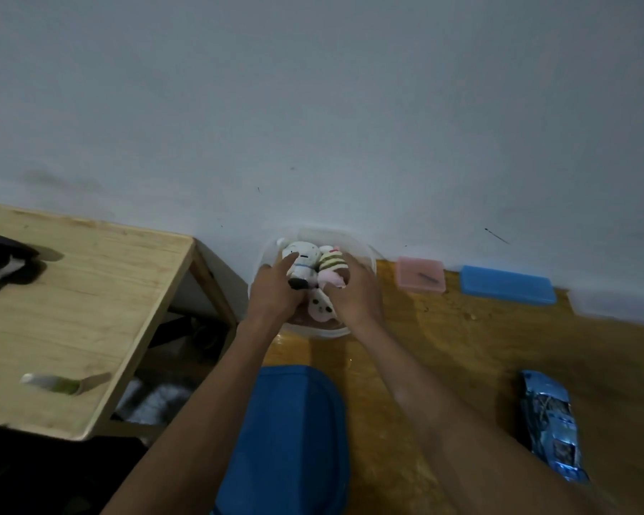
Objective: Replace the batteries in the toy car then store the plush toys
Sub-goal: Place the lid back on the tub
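A: Head view shows both my arms reaching forward to a clear round plastic tub (365, 256) that stands on the yellow-brown wooden floor (443, 351), against the pale wall (313, 105).

B: What does each hand do?

A: My left hand (276, 291) holds a white plush dog with a dark foot (301, 262); the fingers curl around its side and one finger lies across its head. My right hand (356, 293) grips a plush toy with yellow and brown stripes and a pink lower part (331, 267). Both toys are inside the tub, touching each other.

B: Is something more in the tub?

A: Yes, between my wrists, lower in the tub, lies a pale pink plush with a small face (319, 309).

B: And the toy car?

A: One shiny blue toy car (551, 425) lies on the floor to my right, well apart from the tub and from my hands. Nobody touches it.

B: What else is near?

A: By the wall, right of the tub, a pink translucent plastic box (421, 275) with a thin dark thing inside, and beside it a flat blue plastic lid (508, 285). On my left stands a low light-wood table (90, 291); on it a dark cloth thing (4, 262) and a blurred white and green object (56, 382). My knee in blue fabric (294, 433) is between my arms.
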